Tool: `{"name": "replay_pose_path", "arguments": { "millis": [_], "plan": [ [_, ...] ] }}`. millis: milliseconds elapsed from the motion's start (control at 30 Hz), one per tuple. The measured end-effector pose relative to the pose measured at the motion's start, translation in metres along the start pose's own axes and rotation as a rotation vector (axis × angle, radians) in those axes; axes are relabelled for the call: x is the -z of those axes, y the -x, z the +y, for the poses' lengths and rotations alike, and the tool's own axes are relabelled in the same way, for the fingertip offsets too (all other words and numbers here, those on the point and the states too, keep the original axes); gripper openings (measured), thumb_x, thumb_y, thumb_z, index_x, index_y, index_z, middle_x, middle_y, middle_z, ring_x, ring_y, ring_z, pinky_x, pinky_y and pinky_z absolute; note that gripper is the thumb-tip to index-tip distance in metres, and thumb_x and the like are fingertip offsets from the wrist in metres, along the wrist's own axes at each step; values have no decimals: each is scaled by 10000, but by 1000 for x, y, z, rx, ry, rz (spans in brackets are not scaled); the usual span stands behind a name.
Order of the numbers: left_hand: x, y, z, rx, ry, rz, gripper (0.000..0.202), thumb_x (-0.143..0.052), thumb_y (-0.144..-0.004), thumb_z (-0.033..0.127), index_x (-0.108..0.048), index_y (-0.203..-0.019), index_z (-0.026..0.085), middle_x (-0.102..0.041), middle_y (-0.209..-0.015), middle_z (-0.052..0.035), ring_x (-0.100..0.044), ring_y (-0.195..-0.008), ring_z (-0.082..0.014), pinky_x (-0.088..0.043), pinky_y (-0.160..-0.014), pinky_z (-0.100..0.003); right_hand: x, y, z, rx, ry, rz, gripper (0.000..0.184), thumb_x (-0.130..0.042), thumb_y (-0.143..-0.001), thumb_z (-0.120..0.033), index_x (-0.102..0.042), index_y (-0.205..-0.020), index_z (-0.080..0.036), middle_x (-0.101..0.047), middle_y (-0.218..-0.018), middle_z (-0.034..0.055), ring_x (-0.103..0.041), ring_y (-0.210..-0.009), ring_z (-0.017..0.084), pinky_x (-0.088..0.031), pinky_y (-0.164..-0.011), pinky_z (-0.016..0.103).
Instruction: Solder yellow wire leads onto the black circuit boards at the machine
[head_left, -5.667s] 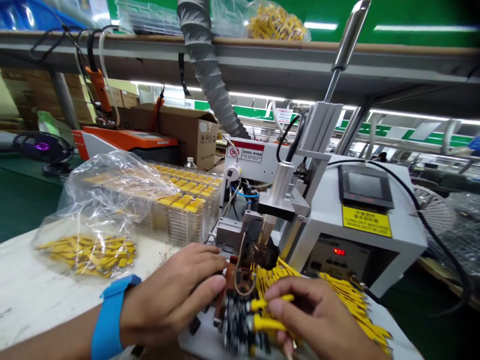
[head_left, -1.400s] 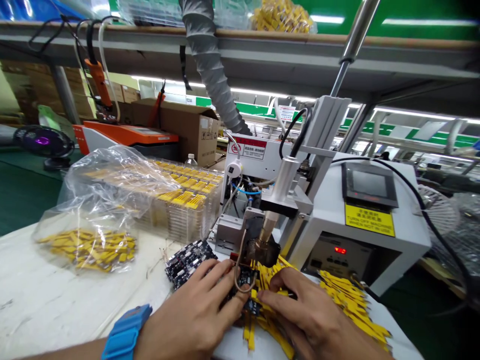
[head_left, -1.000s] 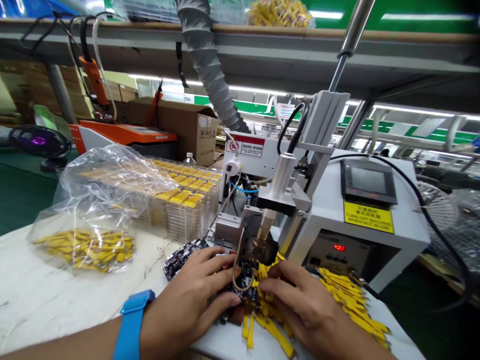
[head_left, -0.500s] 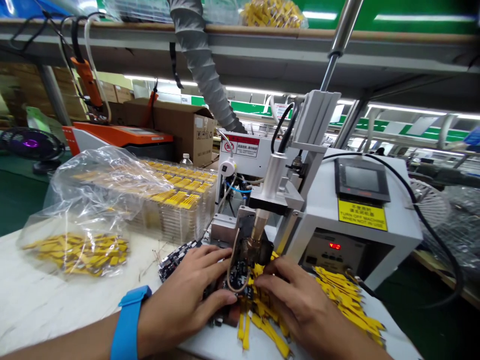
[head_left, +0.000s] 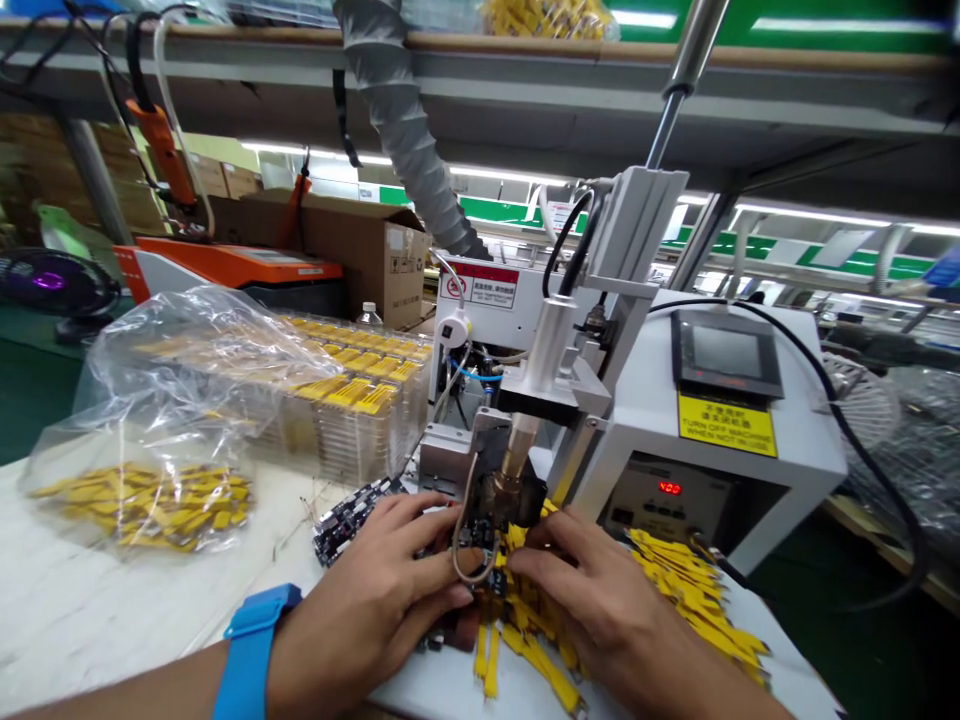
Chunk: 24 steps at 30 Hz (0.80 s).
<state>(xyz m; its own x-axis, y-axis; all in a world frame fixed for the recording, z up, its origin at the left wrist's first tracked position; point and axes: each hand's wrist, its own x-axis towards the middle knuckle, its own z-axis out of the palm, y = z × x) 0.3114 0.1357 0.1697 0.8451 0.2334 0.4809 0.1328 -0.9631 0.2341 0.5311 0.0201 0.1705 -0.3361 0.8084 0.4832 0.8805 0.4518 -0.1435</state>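
Note:
My left hand (head_left: 375, 612), with a blue wristband, presses a small black circuit board (head_left: 480, 545) in place under the machine's brass head (head_left: 512, 478). Its fingers curl round the board's left side. My right hand (head_left: 600, 610) pinches the board's right edge among yellow-sleeved leads (head_left: 525, 640) that trail toward me. A second black circuit board (head_left: 346, 518) lies flat just left of my left hand.
A white bench machine (head_left: 720, 420) with a small screen and yellow warning label stands behind my hands. Loose yellow parts (head_left: 697, 600) pile to its front right. A clear bag of yellow parts (head_left: 150, 490) and stacked trays (head_left: 360, 400) sit left. A grey duct (head_left: 405, 120) hangs above.
Since several seconds ago a second board has appeared on the table to the left and both hands have moved up under the machine head. Over the last second they barely shift.

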Motion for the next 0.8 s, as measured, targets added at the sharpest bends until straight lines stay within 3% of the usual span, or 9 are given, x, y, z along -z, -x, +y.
{"name": "replay_pose_path", "arguments": {
  "millis": [167, 367, 567, 800],
  "plan": [
    [1, -3, 1, -30, 6, 25, 333, -495, -950, 151, -564, -1230, 319, -587, -1230, -34, -423, -1221, -268, -415, -976, -444, 0, 0, 0, -10, 15, -9, 268, -386, -937, -86, -614, -1061, -157, -554, -902, 95, -520, -795, 214, -441, -642, 302],
    [2, -4, 0, -17, 15, -29, 341, -497, -947, 132, -579, -1208, 336, -612, -1202, -17, -428, -1233, -259, -386, -999, -466, -2, -1, 1, 10, 25, 2, 267, -403, -929, -80, -611, -1068, -170, -555, -909, 90, -522, -783, 207, -439, -635, 293],
    [1, -3, -6, 40, 13, 46, 345, -628, -892, 259, -575, -1232, 250, -641, -1222, -46, -516, -1178, -287, -411, -993, -493, 0, -1, 0, 1, 11, 5, 247, -413, -940, -99, -607, -1080, -160, -549, -924, 97, -525, -817, 219, -449, -651, 301],
    [0, -3, -7, 42, -7, 52, 331, -657, -872, 296, -606, -1196, 253, -650, -1216, -41, -529, -1173, -298, -421, -989, -500, -5, 1, 5, 39, 32, 23, 237, -430, -962, -121, -593, -1124, -179, -557, -945, 91, -535, -833, 216, -472, -665, 303]
  ]
}}
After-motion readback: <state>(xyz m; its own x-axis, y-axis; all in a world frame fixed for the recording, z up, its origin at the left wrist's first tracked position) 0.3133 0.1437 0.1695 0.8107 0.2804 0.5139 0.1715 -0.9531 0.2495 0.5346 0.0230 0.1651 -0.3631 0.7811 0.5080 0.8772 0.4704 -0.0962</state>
